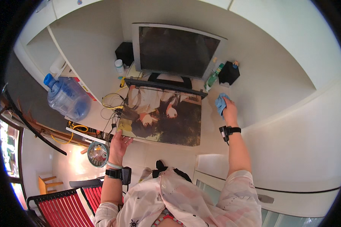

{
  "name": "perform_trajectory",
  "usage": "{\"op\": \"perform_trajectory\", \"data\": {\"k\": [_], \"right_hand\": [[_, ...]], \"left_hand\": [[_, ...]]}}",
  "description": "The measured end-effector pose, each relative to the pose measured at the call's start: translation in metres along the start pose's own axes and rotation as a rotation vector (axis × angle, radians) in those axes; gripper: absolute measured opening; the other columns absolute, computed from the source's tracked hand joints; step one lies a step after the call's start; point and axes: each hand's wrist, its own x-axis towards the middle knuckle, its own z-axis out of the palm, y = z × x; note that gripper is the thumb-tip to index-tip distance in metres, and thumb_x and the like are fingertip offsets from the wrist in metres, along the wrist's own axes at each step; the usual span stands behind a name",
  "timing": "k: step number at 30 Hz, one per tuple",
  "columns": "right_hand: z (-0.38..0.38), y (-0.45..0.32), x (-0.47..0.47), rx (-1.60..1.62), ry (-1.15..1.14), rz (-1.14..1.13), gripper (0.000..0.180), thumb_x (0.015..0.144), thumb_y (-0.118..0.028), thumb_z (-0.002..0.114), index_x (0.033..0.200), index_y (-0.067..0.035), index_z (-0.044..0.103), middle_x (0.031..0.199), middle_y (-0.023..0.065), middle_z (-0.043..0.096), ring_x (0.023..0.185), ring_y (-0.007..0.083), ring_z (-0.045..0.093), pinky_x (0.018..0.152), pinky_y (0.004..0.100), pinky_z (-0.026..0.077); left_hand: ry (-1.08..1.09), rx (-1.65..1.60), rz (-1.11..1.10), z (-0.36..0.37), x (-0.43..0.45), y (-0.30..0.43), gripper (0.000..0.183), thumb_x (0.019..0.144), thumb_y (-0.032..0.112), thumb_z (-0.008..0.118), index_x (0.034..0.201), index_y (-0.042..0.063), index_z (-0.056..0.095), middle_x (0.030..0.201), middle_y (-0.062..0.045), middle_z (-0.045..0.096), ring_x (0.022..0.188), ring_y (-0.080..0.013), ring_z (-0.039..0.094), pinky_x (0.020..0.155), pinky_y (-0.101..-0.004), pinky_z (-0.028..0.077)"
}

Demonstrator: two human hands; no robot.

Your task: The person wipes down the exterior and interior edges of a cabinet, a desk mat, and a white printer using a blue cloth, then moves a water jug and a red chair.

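A large picture panel (170,119), printed with two illustrated figures, lies across the desk before me and reaches its front edge. My left hand (120,144) grips the panel's near left corner, thumb on top and fingers at the edge. To the right of the panel, my right hand (229,110) is closed around a crumpled blue cloth (220,104) at the desk surface. Along the panel's far edge runs a long dark bar (164,88). Behind it stands a grey-framed monitor (177,52) with a dark screen.
Black speakers (229,73) flank the monitor, with a green glass bottle (214,77) at right and a white jar (119,66) at left. Loose cables (112,105) and a large water jug (69,98) are to the left. Below are a waste basket (98,154) and a red-strapped chair (61,208).
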Motion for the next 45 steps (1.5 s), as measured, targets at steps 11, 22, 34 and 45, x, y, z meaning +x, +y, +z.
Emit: {"op": "perform_trajectory", "data": {"k": [11,22,34,45], "right_hand": [[0.070,-0.050,-0.179,0.106,-0.671,0.344,0.086,0.080,-0.034,0.067,0.147,-0.020,0.017,0.153,0.0125,0.007,0.140,0.0369,0.006,0.105,0.0639,0.016],[0.078,0.038,-0.257,-0.137,-0.280,0.421,0.049,0.089,-0.026,0.053,0.134,-0.012,0.040,0.142,0.0137,0.035,0.132,0.0356,0.029,0.106,0.0559,0.024],[0.044,0.096,-0.193,-0.201,-0.060,0.526,0.055,0.078,-0.026,0.068,0.127,-0.013,0.049,0.130,0.0157,0.044,0.120,0.0361,0.041,0.093,0.0483,0.040],[0.084,0.059,-0.210,-0.298,-0.217,0.477,0.058,0.081,-0.039,0.059,0.130,-0.012,0.046,0.136,0.0140,0.040,0.124,0.0342,0.036,0.091,0.0526,0.037]], "left_hand": [[0.008,0.132,-0.123,0.024,-0.028,-0.021,0.069,0.090,0.058,0.044,0.135,0.007,0.034,0.127,-0.014,0.046,0.111,-0.0275,0.049,0.090,-0.0462,0.044],[-0.156,0.306,-0.276,0.043,-0.058,-0.063,0.071,0.090,0.056,0.045,0.137,0.005,0.031,0.130,-0.016,0.045,0.111,-0.0295,0.049,0.095,-0.0479,0.041],[-0.097,0.351,-0.218,0.051,-0.056,-0.076,0.067,0.094,0.050,0.043,0.139,0.002,0.028,0.127,-0.017,0.048,0.108,-0.0283,0.053,0.092,-0.0419,0.045],[-0.089,0.352,-0.261,0.077,-0.055,-0.110,0.061,0.094,0.046,0.047,0.136,0.004,0.035,0.121,-0.012,0.052,0.107,-0.0257,0.053,0.093,-0.0406,0.043]]}}
